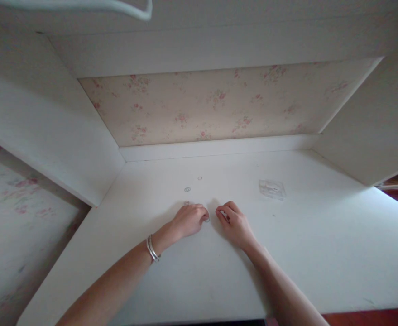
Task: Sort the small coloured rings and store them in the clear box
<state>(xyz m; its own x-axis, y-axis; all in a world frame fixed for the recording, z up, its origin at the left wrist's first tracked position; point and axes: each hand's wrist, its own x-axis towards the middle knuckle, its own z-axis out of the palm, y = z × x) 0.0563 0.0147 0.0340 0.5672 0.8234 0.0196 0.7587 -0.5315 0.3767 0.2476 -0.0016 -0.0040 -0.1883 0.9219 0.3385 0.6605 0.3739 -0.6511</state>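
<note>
Low over the white desk (171, 280), my left hand (190, 218) pinches a small thin ring (207, 220) between its fingertips. A pair of silver bangles (152, 249) circles that wrist. Just to the right, with a short gap between the two, my right hand (233, 224) has thumb and index finger pressed together; anything between them is too small to make out. Beyond my left hand lie more small rings: a dark one (187, 189), a pale one (199, 178), and a pinkish one (187, 203) partly behind the knuckles.
A clear, flat plastic case (272, 189) lies to the right of my hands, with a tiny dark speck (274, 215) nearer me. White side panels (63, 117) and an overhead shelf (219, 45) enclose the desk. Floral wallpaper (192, 108) covers the back. A white cable (117, 7) hangs above.
</note>
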